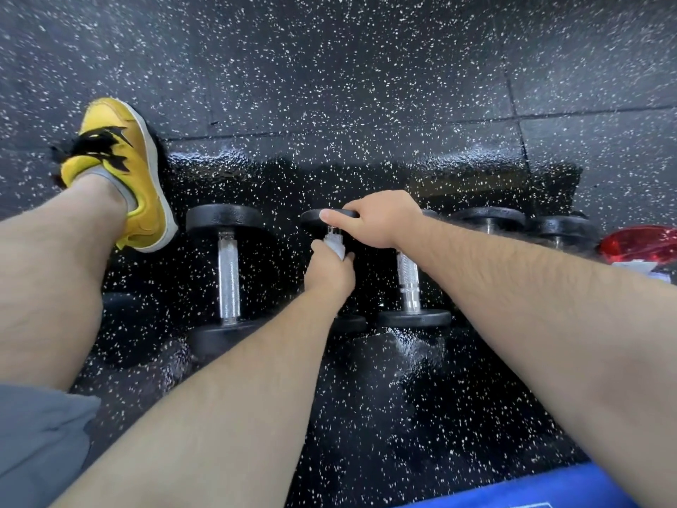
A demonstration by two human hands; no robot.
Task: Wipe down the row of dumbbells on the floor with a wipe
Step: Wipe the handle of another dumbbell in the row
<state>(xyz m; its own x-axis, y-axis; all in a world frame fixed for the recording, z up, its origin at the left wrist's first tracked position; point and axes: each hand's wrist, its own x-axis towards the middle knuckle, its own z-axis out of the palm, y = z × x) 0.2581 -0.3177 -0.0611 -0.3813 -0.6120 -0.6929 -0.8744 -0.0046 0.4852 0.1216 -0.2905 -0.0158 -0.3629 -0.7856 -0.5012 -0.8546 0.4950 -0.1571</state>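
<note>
Several black dumbbells with chrome handles lie in a row on the speckled rubber floor. My left hand (pixel 331 267) grips the handle of the second dumbbell (pixel 313 215) with a white wipe (pixel 336 243) wrapped around the bar. My right hand (pixel 384 218) holds that dumbbell's far head, with the thumb lying along its rim. The first dumbbell (pixel 227 273) lies to the left. A third dumbbell (pixel 408 284) lies just right of my hands, partly under my right wrist. Two more dumbbells (pixel 491 220) sit further right, mostly hidden by my right forearm.
My left leg, in a yellow shoe (pixel 121 170), stands beside the first dumbbell. A red plastic package (pixel 641 245) lies at the right edge. A blue object (pixel 513 489) shows at the bottom right. The floor around the dumbbells looks wet and glossy.
</note>
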